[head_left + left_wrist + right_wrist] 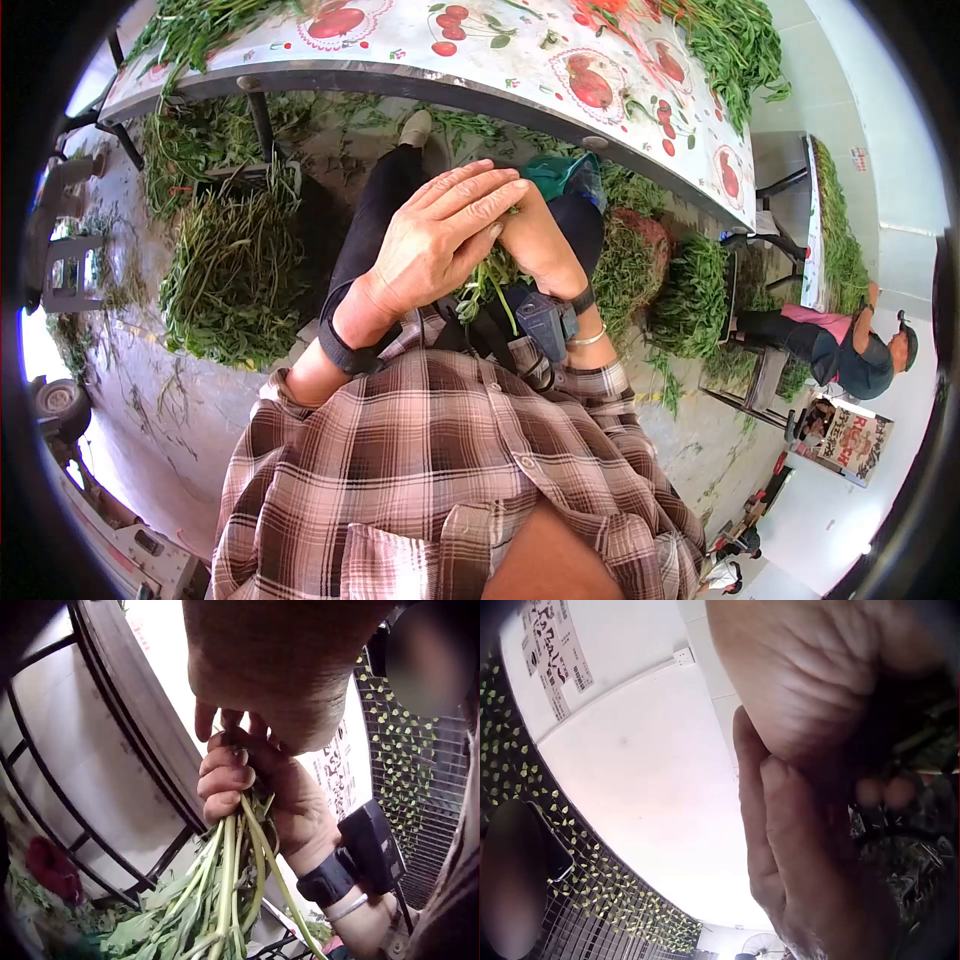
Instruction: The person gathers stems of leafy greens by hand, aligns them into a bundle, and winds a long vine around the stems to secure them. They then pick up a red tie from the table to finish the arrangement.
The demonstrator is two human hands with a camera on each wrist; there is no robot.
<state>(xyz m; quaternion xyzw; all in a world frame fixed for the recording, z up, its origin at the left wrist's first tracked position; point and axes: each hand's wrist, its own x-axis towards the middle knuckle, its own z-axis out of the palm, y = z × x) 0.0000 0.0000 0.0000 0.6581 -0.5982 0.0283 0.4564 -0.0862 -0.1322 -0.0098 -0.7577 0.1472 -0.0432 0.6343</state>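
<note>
In the head view my left hand (436, 236) lies with nearly straight fingers over the top of my right hand (538, 242). The left wrist view shows the right hand (281, 796) with its fingers curled round a bunch of leafy green stems (226, 877), which hang below the fist. Above it is the underside of my left hand (270, 667). Leaves and stems (488, 283) stick out under both hands in the head view. In the right wrist view, the left hand (810, 847) touches the right hand (802, 682); the grip is dark there.
A fruit-patterned table (500, 60) stands in front, with greens (735, 50) at its ends. A large heap of greens (235, 270) is at the left, and further bundles (692, 295) at the right. Another person (865, 350) is beside a second table (815, 230) at the right.
</note>
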